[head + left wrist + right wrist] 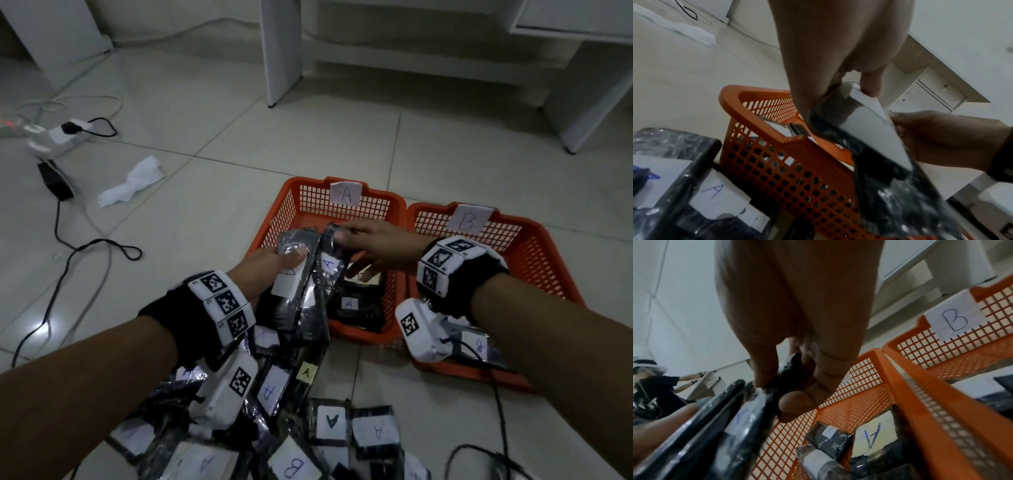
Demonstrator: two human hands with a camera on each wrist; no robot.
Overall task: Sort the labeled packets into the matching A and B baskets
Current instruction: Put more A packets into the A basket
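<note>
Loose packets (329,425), black and wrapped in glossy clear film with white paper labels lettered A or B, lie heaped on the floor tiles nearest the viewer, on the near side of the A basket (291,202). Left of that basket, a black cable (68,260) and a crumpled white paper (132,181) lie on the floor. Over the basket's near left corner, the left hand (270,270) grips a bundle of packets (294,291), thumb pressed on the top white label, fingers wrapped underneath. One packet marked A (327,270) stands on edge against the bundle's right side; the right hand (376,246) pinches its top edge between thumb and fingertips, above the basket's interior. Inside the A basket lie more black packets (352,308), labels reading A. Touching the A basket's right wall stands the B basket (534,240), also orange mesh, with a paper B tag (467,221) on its far rim and a B-labelled packet (479,346) inside.
</note>
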